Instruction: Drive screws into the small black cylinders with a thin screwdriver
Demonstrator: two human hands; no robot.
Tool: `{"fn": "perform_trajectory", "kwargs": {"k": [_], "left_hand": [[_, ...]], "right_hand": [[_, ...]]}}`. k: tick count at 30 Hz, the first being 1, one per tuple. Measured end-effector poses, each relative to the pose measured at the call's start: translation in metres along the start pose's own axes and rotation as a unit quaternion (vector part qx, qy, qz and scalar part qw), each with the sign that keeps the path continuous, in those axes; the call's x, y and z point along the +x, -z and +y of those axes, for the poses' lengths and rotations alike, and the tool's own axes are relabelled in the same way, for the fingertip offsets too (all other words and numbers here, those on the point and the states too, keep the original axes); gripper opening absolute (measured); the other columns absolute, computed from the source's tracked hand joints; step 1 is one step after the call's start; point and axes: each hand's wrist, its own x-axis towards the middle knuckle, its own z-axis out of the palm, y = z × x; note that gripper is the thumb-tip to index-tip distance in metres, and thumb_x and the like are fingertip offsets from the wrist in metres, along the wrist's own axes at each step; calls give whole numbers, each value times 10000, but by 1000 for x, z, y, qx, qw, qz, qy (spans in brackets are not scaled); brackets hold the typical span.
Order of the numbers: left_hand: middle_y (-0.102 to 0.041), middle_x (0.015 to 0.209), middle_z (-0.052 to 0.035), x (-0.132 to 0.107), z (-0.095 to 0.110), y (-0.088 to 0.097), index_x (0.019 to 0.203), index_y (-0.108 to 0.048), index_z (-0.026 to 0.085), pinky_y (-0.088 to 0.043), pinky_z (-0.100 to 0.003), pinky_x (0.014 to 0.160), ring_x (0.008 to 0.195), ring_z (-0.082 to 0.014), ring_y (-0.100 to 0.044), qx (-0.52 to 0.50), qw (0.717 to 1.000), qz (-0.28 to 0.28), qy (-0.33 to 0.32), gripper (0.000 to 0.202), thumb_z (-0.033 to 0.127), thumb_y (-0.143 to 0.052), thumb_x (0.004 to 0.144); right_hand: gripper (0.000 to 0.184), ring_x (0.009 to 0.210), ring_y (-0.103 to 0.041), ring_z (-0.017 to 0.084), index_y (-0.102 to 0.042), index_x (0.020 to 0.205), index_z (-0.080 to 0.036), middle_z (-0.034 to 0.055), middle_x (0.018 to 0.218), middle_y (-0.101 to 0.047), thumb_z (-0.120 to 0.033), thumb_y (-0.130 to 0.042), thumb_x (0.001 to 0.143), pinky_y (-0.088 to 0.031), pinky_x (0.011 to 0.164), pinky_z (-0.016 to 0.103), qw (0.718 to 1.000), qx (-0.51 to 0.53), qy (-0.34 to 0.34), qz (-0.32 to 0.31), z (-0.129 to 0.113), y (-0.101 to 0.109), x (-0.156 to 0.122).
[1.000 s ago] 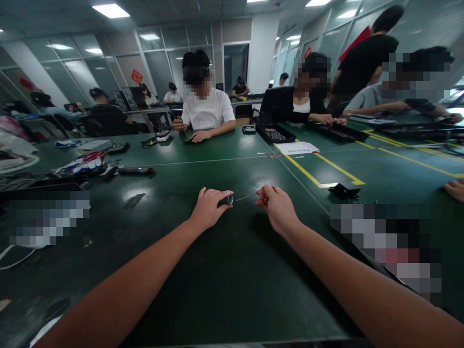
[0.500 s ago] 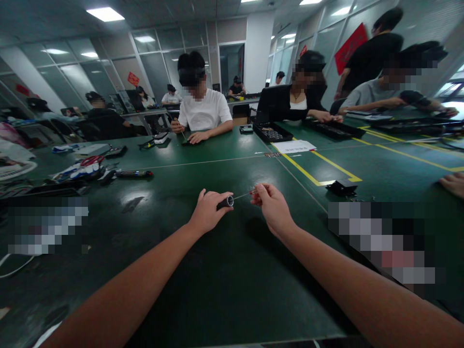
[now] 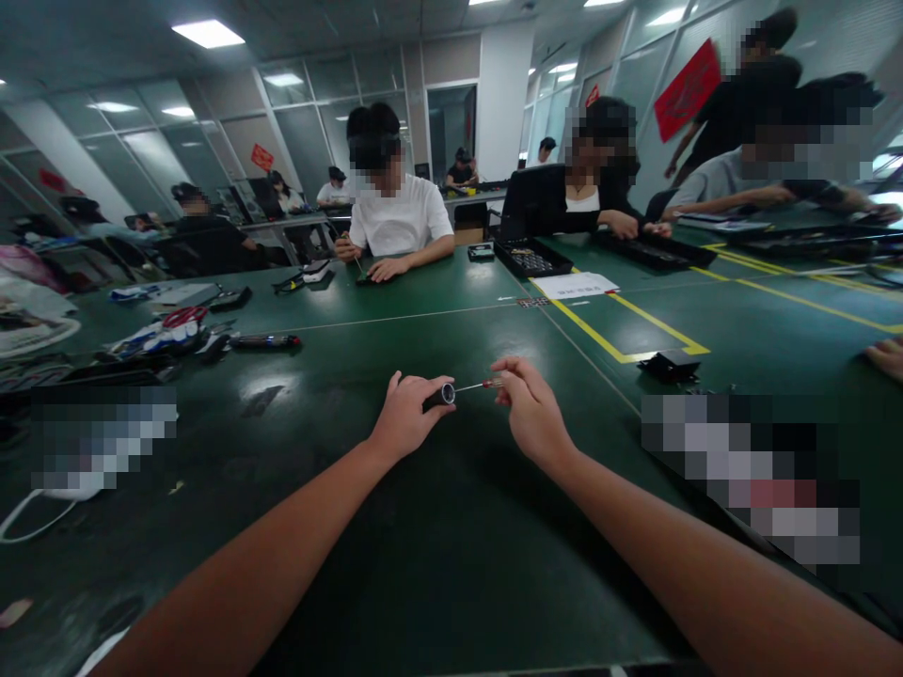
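My left hand [image 3: 409, 418] is closed around a short black cylinder [image 3: 441, 395] whose open metal-rimmed end faces right. My right hand [image 3: 529, 414] pinches a thin screwdriver with a red translucent handle [image 3: 490, 384]; its slim metal shaft points left and its tip sits at the cylinder's opening. Both hands hover just above the dark green table [image 3: 395, 527], close together near its middle.
A small black block [image 3: 670, 363] lies right of my hands by yellow floor-style tape lines [image 3: 607, 343]. Tools, red scissors [image 3: 183, 315] and a pen-like tool [image 3: 264, 342] lie at left. Several people sit across the table; another person's hand [image 3: 885, 357] rests at far right.
My right hand moved left, bringing the screwdriver tip up to the cylinder's opening. My left hand stayed almost still.
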Motion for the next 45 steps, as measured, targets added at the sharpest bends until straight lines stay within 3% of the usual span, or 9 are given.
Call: {"fn": "perform_trajectory", "kwargs": {"k": [3,6,9,14,19,22,37,41,45], "left_hand": [[-705,1159,-8,0,1,0,1286,-632,326,-168,-635,1217,1157,-240,-597,4,1000,-7,-8,375,346,-699,917],[-704,1172,-9,0,2,0,1289,-631,331,-169,-632,1220,1163,-240,-597,2,1000,-13,-7,374,350,-693,921],[-699,1193,-16,0,2,2,1296,-625,330,-177,-639,1215,1173,-247,-594,-5,1000,1,10,370,347,-677,930],[-700,1179,-20,-2,7,5,1305,-620,320,-174,-644,1213,1168,-250,-592,-18,1000,-5,16,380,344,-676,931],[-679,1236,-23,-1,3,6,1332,-605,341,-155,-654,1213,1213,-255,-565,9,1000,-11,-1,391,333,-653,944],[-688,1194,-28,1,-2,7,1309,-623,335,-159,-693,1191,1192,-272,-566,28,999,-26,28,374,329,-660,938],[-695,1171,-22,1,0,4,1351,-583,329,-135,-655,1212,1155,-255,-586,8,1000,-26,2,407,393,-634,953],[-697,1182,-41,1,2,5,1341,-594,290,-283,-592,1171,1119,-257,-599,-8,1000,-16,-4,401,380,-636,952],[-705,1126,-44,2,2,5,1312,-618,263,-465,-447,994,1020,-249,-614,-30,1000,-6,-2,384,362,-653,942]], "right_hand": [[326,688,-568,186,-608,869,-236,2,726,-593,-442,-388,994,-412,662,332,999,-44,14,-5,-2,1,1],[303,735,-600,197,-611,903,-233,13,767,-625,-433,-401,992,-430,710,347,998,-65,20,5,-1,0,2],[195,797,-626,201,-571,1022,-231,30,873,-662,-388,-473,959,-463,757,359,1000,-8,16,24,4,-1,3],[244,742,-621,193,-601,983,-219,43,846,-680,-451,-571,916,-493,741,370,998,50,-5,32,6,-2,7],[293,585,-534,168,-588,791,-235,4,667,-573,-519,-594,864,-526,630,363,968,191,-157,42,16,-3,16],[271,545,-492,151,-581,740,-236,1,649,-554,-477,-604,862,-518,583,344,961,192,-187,61,26,-3,20],[288,713,-605,167,-603,918,-228,10,801,-639,-514,-574,899,-524,690,346,983,153,-95,33,22,-7,12],[282,744,-618,177,-606,964,-233,15,837,-659,-508,-560,917,-504,704,349,990,124,-62,33,23,-6,11],[266,720,-608,177,-591,965,-233,8,804,-652,-487,-516,950,-481,697,348,995,84,-36,37,21,-6,10]]}}
